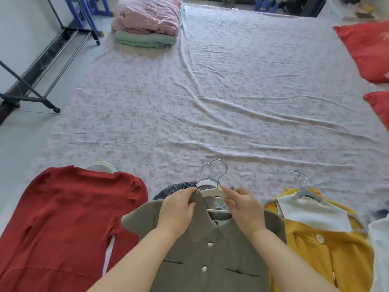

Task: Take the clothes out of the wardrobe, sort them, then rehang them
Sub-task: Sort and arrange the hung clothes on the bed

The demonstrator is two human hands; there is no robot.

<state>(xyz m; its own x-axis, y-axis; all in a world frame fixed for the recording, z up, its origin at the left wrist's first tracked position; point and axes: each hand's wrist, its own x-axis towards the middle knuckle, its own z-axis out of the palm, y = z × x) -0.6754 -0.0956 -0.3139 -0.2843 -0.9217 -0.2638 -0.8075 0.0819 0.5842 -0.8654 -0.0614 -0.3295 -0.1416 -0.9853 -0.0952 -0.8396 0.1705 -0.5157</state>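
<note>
A grey-green collared top [210, 256] with white buttons lies at the near edge of the bed sheet [221, 91], on a white hanger [212, 192] with a metal hook. My left hand [179, 209] pinches the collar at the left of the neck. My right hand [242, 207] holds the hanger's right arm inside the neckline. A dark patterned garment [174, 187] on another hanger lies under it. To the left lies a red knit dress [69, 224] on a white hanger. To the right lie a yellow cardigan [328, 256] and a white-and-grey top [311, 213] on hangers.
A black clothes rack [37, 85] stands on the floor at the left. Folded pink and green bedding [147, 22] is stacked at the sheet's far end. Two red pillows [366, 47] lie at the right edge. Pale fabric [381, 239] shows at the near right.
</note>
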